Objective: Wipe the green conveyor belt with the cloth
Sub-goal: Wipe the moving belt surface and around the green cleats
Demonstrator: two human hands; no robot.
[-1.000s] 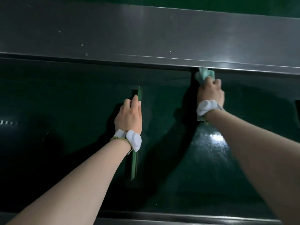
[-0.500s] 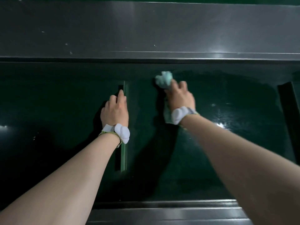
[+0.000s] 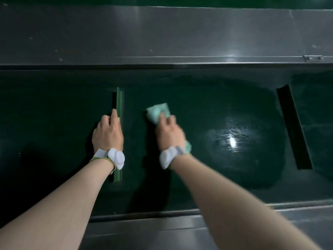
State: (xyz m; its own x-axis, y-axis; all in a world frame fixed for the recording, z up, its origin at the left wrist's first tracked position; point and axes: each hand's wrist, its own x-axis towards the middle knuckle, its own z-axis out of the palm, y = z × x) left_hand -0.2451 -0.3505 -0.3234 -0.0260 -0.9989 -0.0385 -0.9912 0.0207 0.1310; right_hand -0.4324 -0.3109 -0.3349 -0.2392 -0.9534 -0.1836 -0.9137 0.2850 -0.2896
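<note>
Nearest edge: a grey metal rail (image 3: pixel 144 230) runs along the front of the green conveyor belt (image 3: pixel 207 114), both forearms crossing over it.

Two hands, each with one white wrist band (image 3: pixel 116 157). The left hand (image 3: pixel 108 134) lies on the belt with fingers straight and together, holding nothing, its index side against an upright green cleat (image 3: pixel 119 103) that runs away from the viewer, just right of the hand.

The right hand (image 3: pixel 169 134) (blurred) presses down on the cloth (image 3: pixel 158 111). One cloth, pale green and crumpled: most of it sticks out beyond the fingertips on the far side, and a corner shows by the wrist on the right, so it lies under the palm, flat to the belt. Whether the fingers curl round it or lie straight over it cannot be told from the blur.

Right of that hand, a wet sheen (image 3: pixel 232 141) with a bright light spot. Farther right, a second cleat (image 3: pixel 293 127), dark and slanted. Cleats counted: two.

Beyond both hands, a broad grey metal panel (image 3: pixel 162 33) borders the far edge of the belt, with a small bracket (image 3: pixel 312 58) at its right end.
</note>
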